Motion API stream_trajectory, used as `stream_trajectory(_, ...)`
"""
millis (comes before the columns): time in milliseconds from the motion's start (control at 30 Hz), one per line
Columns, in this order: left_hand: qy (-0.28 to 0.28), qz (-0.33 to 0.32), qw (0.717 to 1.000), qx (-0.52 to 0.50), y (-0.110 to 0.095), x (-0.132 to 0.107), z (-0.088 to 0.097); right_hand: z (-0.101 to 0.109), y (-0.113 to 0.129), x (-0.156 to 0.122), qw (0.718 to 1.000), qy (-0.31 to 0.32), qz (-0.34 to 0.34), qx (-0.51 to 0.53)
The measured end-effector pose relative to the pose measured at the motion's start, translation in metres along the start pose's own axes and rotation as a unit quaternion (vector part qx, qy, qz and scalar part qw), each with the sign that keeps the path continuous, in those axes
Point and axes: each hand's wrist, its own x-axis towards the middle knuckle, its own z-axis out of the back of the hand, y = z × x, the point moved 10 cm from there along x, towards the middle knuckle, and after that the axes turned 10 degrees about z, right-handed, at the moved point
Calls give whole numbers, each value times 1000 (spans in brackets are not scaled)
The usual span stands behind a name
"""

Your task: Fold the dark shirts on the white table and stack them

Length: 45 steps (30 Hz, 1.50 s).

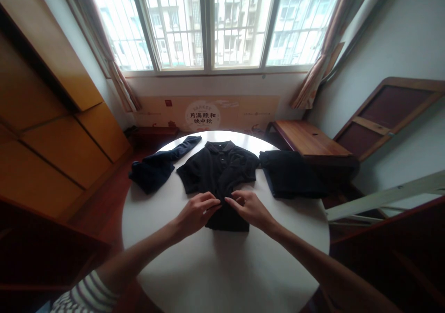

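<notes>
A black polo shirt (217,169) lies front up on the white round table (222,266), collar toward the window and short sleeves spread to both sides. My left hand (202,207) is over the left part of its lower body, fingers closed in a pinch on the fabric. Opposite it, my right hand (247,206) pinches the cloth too, thumb and fingertips close to those of the left. The fingertips partly cover the shirt's middle, and its hem hangs below them on the tabletop.
Dark navy clothing (153,169) lies loosely at the table's left. Folded black garments (292,174) form a stack at the right. Beyond stand a low wooden bench (309,137) and a leaning framed panel (392,113). Wooden cabinets (66,150) line the left wall.
</notes>
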Motion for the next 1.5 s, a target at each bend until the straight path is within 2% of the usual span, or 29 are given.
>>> stream_trajectory(100, -18, 24, 1000, 6, 11, -5, 6, 7, 0, -1, 997, -27, 36, -60)
stream_trajectory(167, -61, 57, 996, 7, 25, -7, 24, 21, -3, -4, 997, -56, 23, -43)
stream_trajectory(267, -158, 112, 981, 14, 48, -12, 65, 50, -16, -12, 993, -95, -31, 56)
stream_trajectory(333, -208, 161, 965, -3, 67, -16, 90, 66, -27, -19, 977, -126, -72, 158)
stream_trajectory(367, -215, 193, 957, -23, 78, -17, 97, 72, -34, -23, 963, -144, -93, 208)
stream_trajectory(433, -176, 263, 946, -75, 101, -18, 93, 77, -48, -29, 934, -170, -132, 285)
stream_trajectory(533, -38, 339, 932, -121, 120, -18, 52, 63, -68, -34, 904, -163, -187, 348)
stream_trajectory(600, 25, 327, 936, -128, 117, -17, 25, 48, -79, -36, 900, -150, -216, 348)
stream_trajectory(633, 35, 303, 943, -131, 113, -15, 15, 42, -84, -37, 903, -148, -221, 338)
stream_trajectory(700, 23, 248, 959, -137, 103, -10, 7, 34, -87, -36, 911, -149, -211, 322)
stream_trajectory(767, -17, 219, 966, -132, 99, -6, 14, 31, -82, -35, 912, -156, -186, 330)
stream_trajectory(867, -94, 229, 958, -147, 102, -5, 44, 39, -65, -37, 906, -146, -168, 359)
stream_trajectory(1000, -186, 259, 916, -242, 119, -16, 104, 77, -46, -52, 893, -136, -175, 392)
stream_trajectory(1067, -163, 299, 891, -299, 135, -23, 121, 100, -50, -68, 886, -146, -197, 393)
stream_trajectory(1167, -93, 377, 856, -342, 158, -39, 124, 118, -72, -97, 888, -131, -256, 358)
stream_trajectory(1233, -110, 397, 844, -344, 167, -52, 125, 116, -87, -114, 900, -95, -282, 318)
stream_trajectory(1300, -122, 405, 843, -334, 167, -65, 116, 107, -92, -124, 920, -54, -266, 282)
stream_trajectory(1400, -62, 409, 879, -238, 152, -79, 84, 76, -78, -130, 948, 21, -194, 251)
stream_trajectory(1500, -57, 363, 919, -142, 128, -81, 71, 52, -58, -132, 967, 41, -126, 216)
